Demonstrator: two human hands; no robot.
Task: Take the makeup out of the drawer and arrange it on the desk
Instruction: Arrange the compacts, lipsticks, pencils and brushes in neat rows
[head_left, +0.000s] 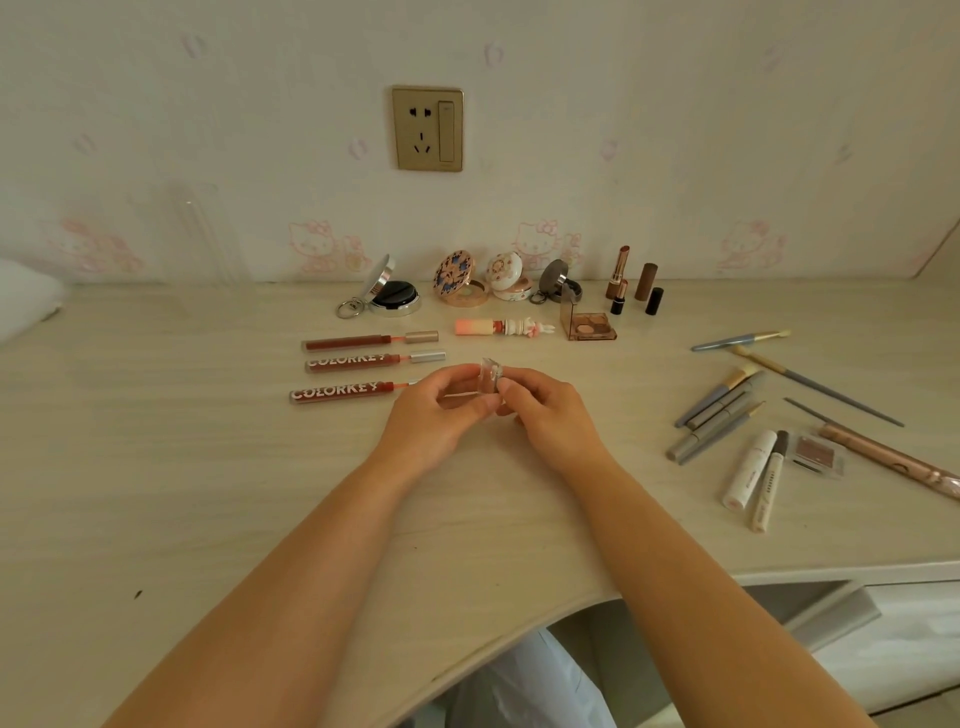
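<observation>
Clear lip gloss tube (488, 382), long axis left-right, fingers (506, 387) of 2 hands pinching it above desk (208, 467)

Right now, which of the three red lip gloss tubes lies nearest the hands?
The front COLORKEY tube, closest to the desk edge; its cap end reaches the left hand, while the other two lie farther back.

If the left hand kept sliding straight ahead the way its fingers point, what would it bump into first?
Probably the pink tube with the rabbit cap; the left hand points up-right past the clear piece it holds. Depth is uncertain.
</observation>
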